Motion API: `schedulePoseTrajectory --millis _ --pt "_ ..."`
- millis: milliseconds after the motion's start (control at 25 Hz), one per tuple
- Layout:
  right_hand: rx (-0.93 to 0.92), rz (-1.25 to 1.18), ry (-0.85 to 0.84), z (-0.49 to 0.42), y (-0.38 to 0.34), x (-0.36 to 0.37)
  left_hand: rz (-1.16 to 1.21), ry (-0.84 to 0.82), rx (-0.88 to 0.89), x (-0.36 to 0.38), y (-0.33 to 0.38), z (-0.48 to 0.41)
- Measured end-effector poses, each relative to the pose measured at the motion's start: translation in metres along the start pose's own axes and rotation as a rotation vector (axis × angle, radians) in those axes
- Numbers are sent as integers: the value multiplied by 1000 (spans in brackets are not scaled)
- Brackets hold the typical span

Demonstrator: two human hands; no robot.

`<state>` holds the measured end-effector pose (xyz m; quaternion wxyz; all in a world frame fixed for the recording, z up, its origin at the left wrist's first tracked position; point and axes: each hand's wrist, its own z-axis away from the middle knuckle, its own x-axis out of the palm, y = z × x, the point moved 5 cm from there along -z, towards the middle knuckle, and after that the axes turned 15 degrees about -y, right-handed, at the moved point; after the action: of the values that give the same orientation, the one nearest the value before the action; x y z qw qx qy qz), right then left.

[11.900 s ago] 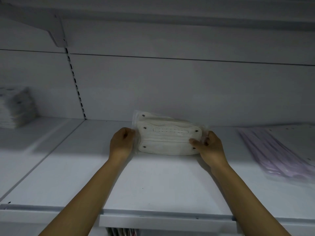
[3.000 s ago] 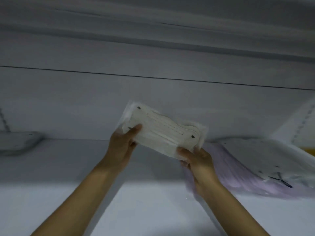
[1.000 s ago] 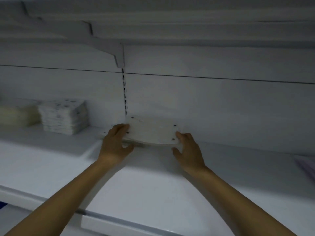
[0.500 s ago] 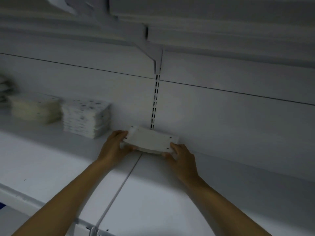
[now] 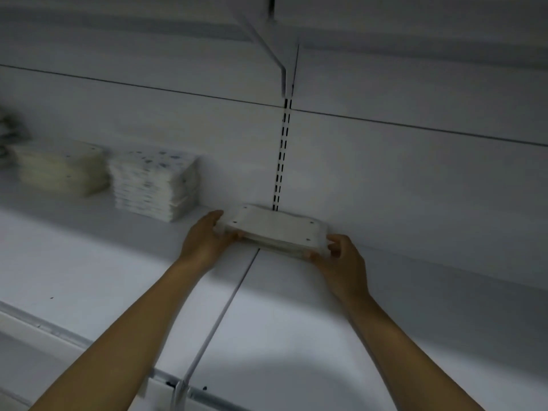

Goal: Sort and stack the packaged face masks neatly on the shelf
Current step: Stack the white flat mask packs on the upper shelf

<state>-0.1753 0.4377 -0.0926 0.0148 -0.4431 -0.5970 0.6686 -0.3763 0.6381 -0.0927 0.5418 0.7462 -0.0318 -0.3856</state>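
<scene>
**Pack [image 5: 274, 231] held at the back of the shelf [image 5: 89, 262]**

The pack is up against the back wall [image 5: 415, 188], right under the slotted upright [image 5: 281, 161], over the seam between two shelf boards. The left hand [image 5: 204, 240] grips its left end and the right hand [image 5: 345, 262] its right end, fingers curled round. It might be touching the shelf, too dim to say. Two stacks [image 5: 154, 185] stand off to the left.

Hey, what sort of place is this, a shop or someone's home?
Probably a shop or stockroom: a white shelf with a slotted upright behind it, a bracket carrying another shelf above, and mask stacks lined along the back. The left hand and right hand hold one more pile.
</scene>
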Motion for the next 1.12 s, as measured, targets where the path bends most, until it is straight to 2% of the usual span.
schedulePoseTrajectory --millis 240,400,560,640,760,840,960,1120 --pt "27 78 22 -3 -3 -1 -271 -73 25 7 3 -8" --pt "27 52 22 -7 3 2 -226 -24 -2 3 -1 -9" --pt "26 72 41 -8 3 1 -356 -14 -41 8 -1 -16" --pt "18 46 44 -9 4 1 -335 -20 -39 9 -1 -18" --pt "15 10 58 -10 7 0 -179 -55 -43 8 -3 -13" --pt "32 -22 94 -9 6 -2 -196 -61 17 8 4 -8" --pt "57 -105 102 -8 5 -6 -546 -48 239 19 31 13" --pt "54 -204 19 6 17 -29 -721 -210 450 67 85 40"
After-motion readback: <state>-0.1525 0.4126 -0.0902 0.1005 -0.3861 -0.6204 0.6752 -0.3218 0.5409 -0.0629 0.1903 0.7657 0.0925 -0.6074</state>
